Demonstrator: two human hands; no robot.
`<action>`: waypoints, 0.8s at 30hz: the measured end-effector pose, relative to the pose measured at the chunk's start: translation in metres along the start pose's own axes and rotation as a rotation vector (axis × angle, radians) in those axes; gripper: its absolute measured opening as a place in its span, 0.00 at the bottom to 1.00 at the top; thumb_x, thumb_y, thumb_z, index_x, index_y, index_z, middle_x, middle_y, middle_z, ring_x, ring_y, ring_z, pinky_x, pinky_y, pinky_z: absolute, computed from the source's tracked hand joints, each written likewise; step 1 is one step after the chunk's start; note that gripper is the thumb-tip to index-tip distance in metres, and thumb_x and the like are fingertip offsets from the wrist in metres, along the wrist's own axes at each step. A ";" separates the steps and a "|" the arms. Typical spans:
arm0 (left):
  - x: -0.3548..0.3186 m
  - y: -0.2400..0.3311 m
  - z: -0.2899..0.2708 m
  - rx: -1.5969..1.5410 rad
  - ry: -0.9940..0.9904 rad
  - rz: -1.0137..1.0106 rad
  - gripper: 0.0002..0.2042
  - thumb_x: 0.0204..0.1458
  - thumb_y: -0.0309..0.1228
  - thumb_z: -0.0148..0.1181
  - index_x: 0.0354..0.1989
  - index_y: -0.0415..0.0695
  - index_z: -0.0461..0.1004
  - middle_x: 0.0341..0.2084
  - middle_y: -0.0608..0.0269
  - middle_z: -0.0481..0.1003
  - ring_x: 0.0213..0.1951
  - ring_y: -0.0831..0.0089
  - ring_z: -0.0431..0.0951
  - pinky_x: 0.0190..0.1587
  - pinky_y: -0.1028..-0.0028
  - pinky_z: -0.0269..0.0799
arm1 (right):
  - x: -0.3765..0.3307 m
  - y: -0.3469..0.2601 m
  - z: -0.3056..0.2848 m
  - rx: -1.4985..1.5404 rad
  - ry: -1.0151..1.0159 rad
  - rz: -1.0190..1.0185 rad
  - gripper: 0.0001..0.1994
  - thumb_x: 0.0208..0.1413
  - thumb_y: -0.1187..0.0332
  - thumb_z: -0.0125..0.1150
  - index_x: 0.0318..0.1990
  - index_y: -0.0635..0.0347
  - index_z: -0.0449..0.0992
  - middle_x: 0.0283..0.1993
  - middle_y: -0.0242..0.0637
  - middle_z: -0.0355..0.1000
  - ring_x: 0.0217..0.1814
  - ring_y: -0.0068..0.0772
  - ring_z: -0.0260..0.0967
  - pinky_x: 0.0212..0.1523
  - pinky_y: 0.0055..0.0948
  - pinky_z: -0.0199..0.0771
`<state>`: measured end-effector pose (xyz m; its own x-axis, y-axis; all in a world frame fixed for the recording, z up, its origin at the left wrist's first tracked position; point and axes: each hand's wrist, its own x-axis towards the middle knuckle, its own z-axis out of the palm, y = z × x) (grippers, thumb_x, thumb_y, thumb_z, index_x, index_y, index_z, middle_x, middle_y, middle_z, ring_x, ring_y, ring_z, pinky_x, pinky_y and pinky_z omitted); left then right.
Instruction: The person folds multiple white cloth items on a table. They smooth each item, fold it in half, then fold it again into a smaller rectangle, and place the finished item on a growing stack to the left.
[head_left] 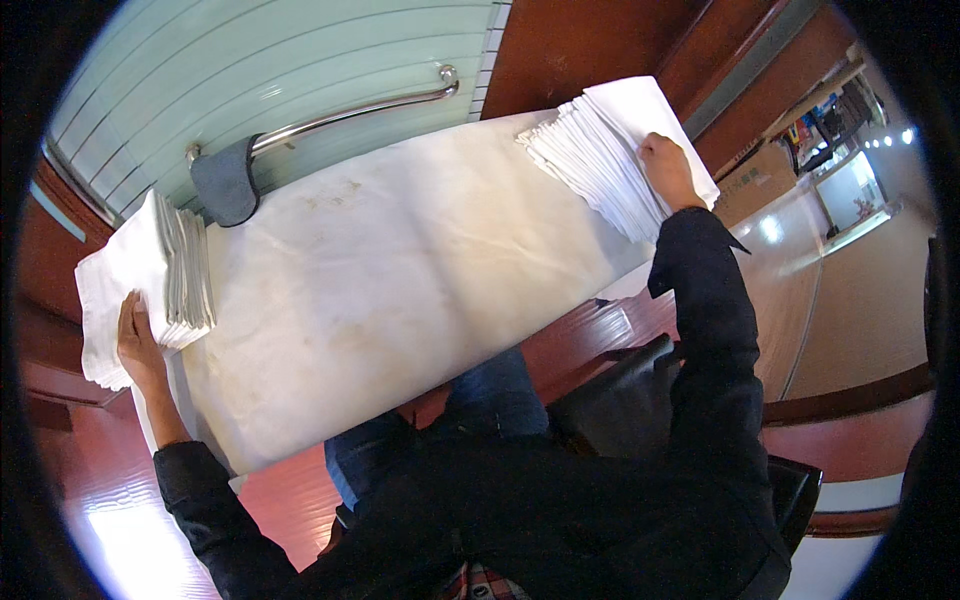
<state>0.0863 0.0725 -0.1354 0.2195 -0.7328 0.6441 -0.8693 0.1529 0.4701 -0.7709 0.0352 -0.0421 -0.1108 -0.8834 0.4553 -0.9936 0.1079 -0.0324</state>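
Observation:
On the left end of the covered table rests a stack of folded white cloths (183,268), its layered edges facing right. My left hand (138,338) is on this stack, fingers close together, pinching the top cloth near its near edge. A second stack of folded white cloths (588,150) lies fanned out at the right end. There my right hand (668,172) is closed, with curled fingers gripping the top cloth by its right side. The fingertips of both hands are partly hidden. Between the stacks stretches the off-white table cover (400,250), wrinkled and faintly stained.
Behind the table, a metal rail (350,115) is fixed to a pale green slatted wall, with a dark grey cloth (226,185) draped over it. A black chair (620,405) is close by my right side. Cardboard boxes (755,185) stand on the floor at far right.

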 end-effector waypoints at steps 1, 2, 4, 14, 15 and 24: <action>-0.001 -0.001 0.000 0.014 -0.008 -0.011 0.17 0.70 0.34 0.53 0.57 0.34 0.78 0.53 0.48 0.81 0.54 0.60 0.81 0.58 0.67 0.74 | 0.002 0.000 -0.006 0.069 0.004 0.037 0.09 0.60 0.65 0.63 0.40 0.62 0.80 0.40 0.55 0.79 0.45 0.59 0.78 0.46 0.48 0.77; -0.002 -0.001 0.001 0.021 -0.009 -0.005 0.17 0.70 0.33 0.53 0.57 0.34 0.78 0.53 0.48 0.81 0.54 0.60 0.81 0.58 0.67 0.74 | -0.001 -0.001 -0.016 0.207 0.062 0.016 0.08 0.60 0.68 0.62 0.40 0.64 0.80 0.37 0.59 0.78 0.44 0.60 0.78 0.45 0.46 0.77; -0.002 -0.003 0.001 0.021 0.028 0.037 0.15 0.69 0.32 0.54 0.56 0.35 0.79 0.52 0.48 0.81 0.53 0.61 0.81 0.58 0.68 0.74 | -0.001 -0.014 -0.040 0.512 -0.019 0.212 0.07 0.64 0.67 0.61 0.39 0.59 0.81 0.33 0.39 0.79 0.35 0.35 0.77 0.41 0.34 0.77; -0.052 0.145 -0.007 -0.242 0.110 0.115 0.18 0.61 0.21 0.60 0.60 0.38 0.77 0.55 0.54 0.79 0.57 0.65 0.78 0.63 0.67 0.69 | -0.063 -0.228 -0.102 1.421 -0.385 -0.151 0.08 0.68 0.64 0.62 0.42 0.59 0.79 0.36 0.24 0.76 0.37 0.14 0.69 0.43 0.19 0.71; -0.068 0.169 -0.005 -0.386 -0.051 0.005 0.16 0.62 0.24 0.60 0.59 0.38 0.77 0.53 0.55 0.80 0.55 0.67 0.79 0.61 0.66 0.70 | -0.072 -0.254 -0.096 1.470 -0.461 -0.211 0.07 0.68 0.65 0.61 0.43 0.58 0.80 0.36 0.24 0.76 0.38 0.14 0.70 0.43 0.19 0.71; -0.108 0.210 0.021 -0.985 -0.807 -0.795 0.17 0.69 0.39 0.57 0.49 0.36 0.81 0.33 0.67 0.82 0.31 0.82 0.78 0.36 0.81 0.72 | -0.152 -0.388 -0.018 1.239 -1.021 -0.402 0.10 0.68 0.65 0.62 0.43 0.65 0.79 0.35 0.32 0.77 0.37 0.23 0.74 0.41 0.26 0.76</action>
<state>-0.1292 0.1702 -0.1192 -0.1034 -0.9452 -0.3098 0.0670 -0.3174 0.9459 -0.3682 0.1356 -0.0824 0.6718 -0.7326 -0.1095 -0.3167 -0.1504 -0.9365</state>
